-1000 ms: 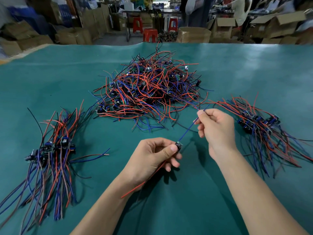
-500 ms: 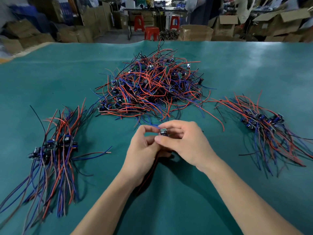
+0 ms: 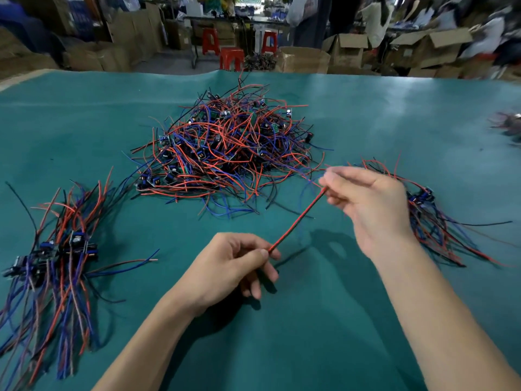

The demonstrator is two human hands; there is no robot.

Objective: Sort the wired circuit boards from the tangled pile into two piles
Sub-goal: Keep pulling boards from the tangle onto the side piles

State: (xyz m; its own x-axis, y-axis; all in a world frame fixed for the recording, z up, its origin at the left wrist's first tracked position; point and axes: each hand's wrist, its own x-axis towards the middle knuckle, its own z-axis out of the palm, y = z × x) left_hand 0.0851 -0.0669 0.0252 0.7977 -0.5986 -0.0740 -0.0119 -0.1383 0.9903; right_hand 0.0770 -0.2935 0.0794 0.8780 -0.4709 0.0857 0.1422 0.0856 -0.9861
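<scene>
Wired circuit board's thin red-and-black wire pair [image 3: 296, 218] ran taut between both grips: left hand [image 3: 228, 269] and right hand [image 3: 366, 204] each pinched an end. Steady, gentle tension should straighten it without strain.

- Bare green worktop [image 3: 296, 348] is seen in front of the tangled pile [image 3: 225, 148], under and around both forearms.
- The left side is blocked by the left sorted pile [image 3: 59, 266], the right by the right sorted pile [image 3: 434, 221].
- A red-and-black wire [image 3: 296, 220] is stretched between the left hand [image 3: 228, 269] and right hand [image 3: 369, 204], crossing the middle gap.
- Open strips are left between the piles.
</scene>
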